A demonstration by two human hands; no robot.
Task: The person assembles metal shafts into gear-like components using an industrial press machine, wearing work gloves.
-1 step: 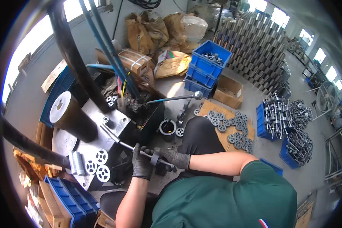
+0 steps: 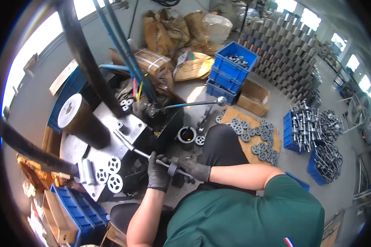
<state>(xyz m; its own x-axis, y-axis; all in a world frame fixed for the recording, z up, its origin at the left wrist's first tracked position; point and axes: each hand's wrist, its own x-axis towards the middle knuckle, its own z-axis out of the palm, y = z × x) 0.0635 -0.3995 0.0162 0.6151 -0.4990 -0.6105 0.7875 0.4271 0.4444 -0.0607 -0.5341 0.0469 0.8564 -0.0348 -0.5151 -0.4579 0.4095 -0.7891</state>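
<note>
Both my hands wear dark gloves and are at a long metal shaft (image 2: 140,153) slanting over the edge of a steel bench plate (image 2: 130,125). My left hand (image 2: 157,173) is closed around the shaft. Just to its right, my right hand (image 2: 195,168) is closed at the lower part, next to a dark round collar (image 2: 172,169) on the shaft. The shaft's far end lies over the plate, near a small ring-shaped part (image 2: 119,124). Spoked wheels (image 2: 115,183) and metal tubes (image 2: 87,171) lie on the plate's near left part.
A thick steel column (image 2: 84,121) stands on the plate. A ball-ended lever (image 2: 198,103) reaches right from the machine. Grey wheels (image 2: 259,148) lie on cardboard. Blue crates (image 2: 231,74) are stacked behind; crates of shafts (image 2: 291,133) stand right. A cup (image 2: 186,135) is beyond my hands.
The whole view has shifted slightly, so the scene sits a little farther right. Both hands keep their hold on the shaft; little else differs.
</note>
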